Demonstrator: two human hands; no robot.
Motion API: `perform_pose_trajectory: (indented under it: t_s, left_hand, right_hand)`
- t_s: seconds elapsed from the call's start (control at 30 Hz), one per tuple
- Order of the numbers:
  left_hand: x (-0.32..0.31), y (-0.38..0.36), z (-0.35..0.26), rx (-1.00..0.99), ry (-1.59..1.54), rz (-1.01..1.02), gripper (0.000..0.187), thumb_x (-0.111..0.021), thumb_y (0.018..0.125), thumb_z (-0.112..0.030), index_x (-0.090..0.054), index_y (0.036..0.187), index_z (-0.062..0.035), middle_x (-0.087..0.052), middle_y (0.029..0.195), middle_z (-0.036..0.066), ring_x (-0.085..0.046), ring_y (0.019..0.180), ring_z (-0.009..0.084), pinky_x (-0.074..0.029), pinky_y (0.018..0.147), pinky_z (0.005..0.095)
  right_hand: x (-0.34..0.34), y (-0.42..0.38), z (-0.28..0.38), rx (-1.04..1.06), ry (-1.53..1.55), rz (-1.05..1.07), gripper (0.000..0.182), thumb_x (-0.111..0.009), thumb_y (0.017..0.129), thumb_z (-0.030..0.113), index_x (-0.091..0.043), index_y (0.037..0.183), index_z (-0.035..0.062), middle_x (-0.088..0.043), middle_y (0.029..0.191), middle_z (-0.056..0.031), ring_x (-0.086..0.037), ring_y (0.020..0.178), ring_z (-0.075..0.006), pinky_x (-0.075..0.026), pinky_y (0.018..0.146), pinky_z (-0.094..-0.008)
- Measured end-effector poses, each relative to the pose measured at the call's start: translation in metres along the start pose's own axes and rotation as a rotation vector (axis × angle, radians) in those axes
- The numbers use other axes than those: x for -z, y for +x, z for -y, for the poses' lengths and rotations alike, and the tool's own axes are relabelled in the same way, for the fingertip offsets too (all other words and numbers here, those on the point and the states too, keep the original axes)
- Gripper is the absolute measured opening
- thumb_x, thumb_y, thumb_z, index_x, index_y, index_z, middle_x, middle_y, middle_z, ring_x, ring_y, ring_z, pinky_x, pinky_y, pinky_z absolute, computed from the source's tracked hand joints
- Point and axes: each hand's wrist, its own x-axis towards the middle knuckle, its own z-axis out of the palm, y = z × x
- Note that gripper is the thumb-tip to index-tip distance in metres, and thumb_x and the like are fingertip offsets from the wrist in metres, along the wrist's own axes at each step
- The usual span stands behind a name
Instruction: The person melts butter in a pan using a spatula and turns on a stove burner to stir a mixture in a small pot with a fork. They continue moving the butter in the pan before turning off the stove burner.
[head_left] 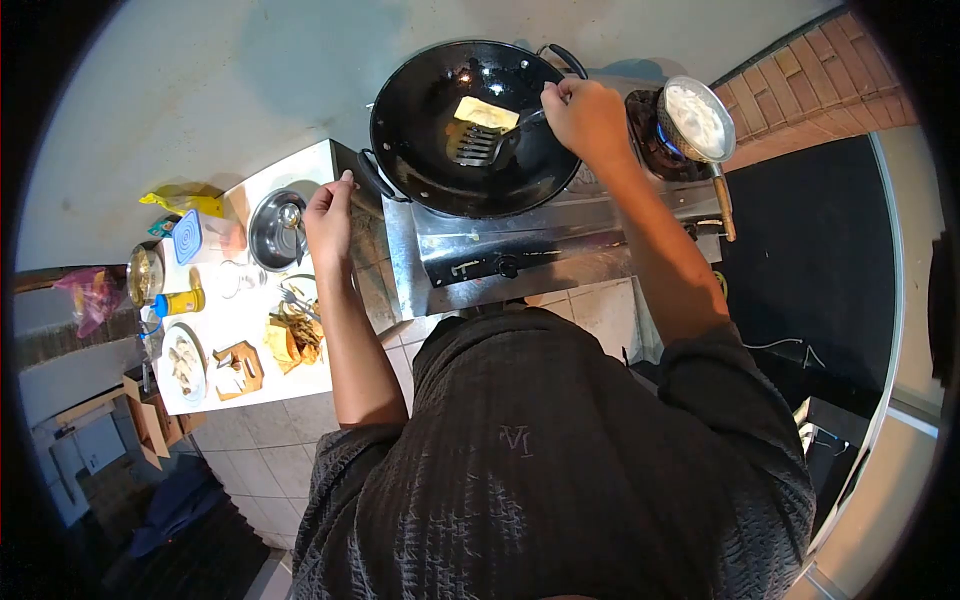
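My right hand point(590, 118) is closed around the handle of a slotted turner point(476, 147), whose head rests inside a large black wok point(430, 185). Touching the far edge of the turner head is a pale yellow, roughly rectangular piece of food point(486, 114). The wok has a thin shine of oil. My left hand point(330, 215) hovers just left of the wok's near-left handle point(378, 180), apart from it. Its fingers are curled with thumb and forefinger together; whether anything is between them cannot be made out.
Right of the wok, a pan of white contents point(697, 122) sits over a blue flame, its wooden handle point(724, 205) jutting toward me. On the white table at left are a metal bowl point(268, 243) with a ladle, a plate point(186, 345), a yellow jar point(182, 303) and food scraps point(290, 340).
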Motion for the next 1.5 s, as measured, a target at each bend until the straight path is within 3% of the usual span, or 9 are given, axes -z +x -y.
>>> perform_pose_trajectory:
  t_s: [0.4,0.47,0.5,0.57,0.93,1.17,1.27,1.33,1.5]
  left_hand:
    - [0.0,-0.001,0.002,-0.003,-0.029,0.013,0.029,-0.062,0.085,-0.028,-0.062,0.081,0.0006,-0.059,0.077,0.002,-0.047,0.073,0.0082,-0.036,0.068,0.0217]
    - [-0.002,-0.002,0.001,-0.045,-0.073,0.014,0.022,-0.059,0.086,-0.026,-0.06,0.076,-0.0067,-0.037,0.055,-0.01,-0.03,0.048,0.0013,-0.021,0.043,0.0186]
    - [-0.002,-0.002,0.002,-0.044,-0.073,0.016,0.022,-0.059,0.086,-0.026,-0.06,0.076,-0.0067,-0.037,0.055,-0.01,-0.03,0.048,0.0013,-0.021,0.043,0.0186]
    - [0.0,-0.002,0.003,0.012,-0.056,0.006,0.027,-0.063,0.084,-0.028,-0.062,0.079,-0.0007,-0.055,0.073,-0.001,-0.043,0.068,0.0066,-0.034,0.063,0.0211]
    - [-0.002,-0.001,0.003,0.015,-0.024,0.008,0.027,-0.063,0.084,-0.028,-0.062,0.079,-0.0023,-0.052,0.069,-0.004,-0.039,0.065,0.0053,-0.031,0.06,0.0203]
    - [-0.005,0.001,0.003,0.003,-0.069,0.016,0.026,-0.063,0.084,-0.028,-0.062,0.079,-0.0022,-0.055,0.072,-0.002,-0.042,0.066,0.0054,-0.032,0.061,0.02]
    - [-0.005,0.001,0.002,-0.006,-0.07,0.008,0.026,-0.063,0.084,-0.027,-0.062,0.079,-0.0019,-0.056,0.073,-0.002,-0.043,0.067,0.0056,-0.033,0.062,0.0203]
    - [-0.004,0.001,0.004,-0.004,-0.078,0.016,0.026,-0.063,0.084,-0.027,-0.062,0.078,-0.002,-0.056,0.073,-0.002,-0.043,0.067,0.0057,-0.033,0.062,0.0205]
    - [-0.001,-0.001,0.001,0.02,-0.087,0.005,0.025,-0.062,0.084,-0.026,-0.061,0.077,-0.0024,-0.055,0.072,-0.002,-0.042,0.067,0.006,-0.033,0.062,0.0207]
  right_hand:
    - [0.008,0.01,-0.003,-0.012,-0.108,0.02,0.026,-0.058,0.076,0.029,-0.067,0.067,0.0053,-0.06,0.062,-0.0179,-0.06,0.062,-0.0366,-0.05,0.062,-0.0427]
    - [0.011,0.015,-0.004,-0.004,-0.152,0.023,0.027,-0.057,0.075,0.03,-0.067,0.068,0.0049,-0.06,0.064,-0.0184,-0.06,0.063,-0.0368,-0.05,0.063,-0.0423]
    - [0.015,0.018,-0.004,-0.005,-0.161,0.054,0.028,-0.056,0.076,0.03,-0.067,0.068,0.0048,-0.06,0.065,-0.0188,-0.06,0.064,-0.0373,-0.05,0.065,-0.0425]
    - [0.022,0.023,0.0,-0.002,-0.168,0.087,0.029,-0.056,0.076,0.031,-0.067,0.069,0.0048,-0.061,0.067,-0.0192,-0.06,0.064,-0.0378,-0.051,0.066,-0.0427]
    - [0.065,0.033,0.012,-0.09,-0.121,0.264,0.029,-0.051,0.075,0.028,-0.064,0.064,0.0036,-0.059,0.062,-0.0206,-0.059,0.064,-0.0395,-0.049,0.068,-0.0454]
    - [0.035,0.037,0.008,-0.023,-0.269,0.292,0.029,-0.051,0.074,0.025,-0.066,0.068,0.0012,-0.062,0.072,-0.0202,-0.061,0.071,-0.038,-0.049,0.072,-0.0442]
    - [0.019,0.04,0.003,-0.072,-0.289,0.238,0.028,-0.051,0.073,0.025,-0.066,0.071,0.0015,-0.063,0.076,-0.0193,-0.061,0.075,-0.0389,-0.049,0.074,-0.0439]
    - [0.01,0.038,0.0,-0.046,-0.277,0.134,0.034,-0.048,0.078,0.031,-0.067,0.073,0.0032,-0.061,0.072,-0.0225,-0.06,0.073,-0.0393,-0.049,0.072,-0.0441]
    - [-0.003,0.026,-0.007,-0.092,-0.278,0.057,0.03,-0.051,0.079,0.03,-0.068,0.072,0.0057,-0.061,0.068,-0.0199,-0.06,0.068,-0.0385,-0.05,0.067,-0.0441]
